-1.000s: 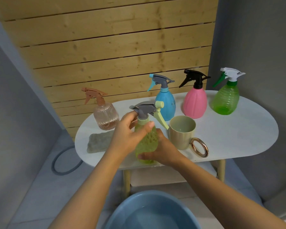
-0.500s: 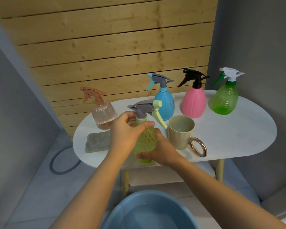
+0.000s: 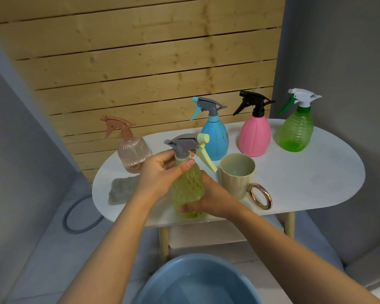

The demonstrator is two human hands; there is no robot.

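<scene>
White oval table (image 3: 305, 178) by a wood-slat wall, both hands on yellow-green spray bottle (image 3: 188, 189).
Head view: the bottle stood upright near the front edge, just left of the mug (image 3: 237, 178). Left hand (image 3: 160, 174) curled round its neck below the grey spray head (image 3: 183, 144); right hand (image 3: 208, 200) gripped the base. Body translucent, dimpled.
</scene>
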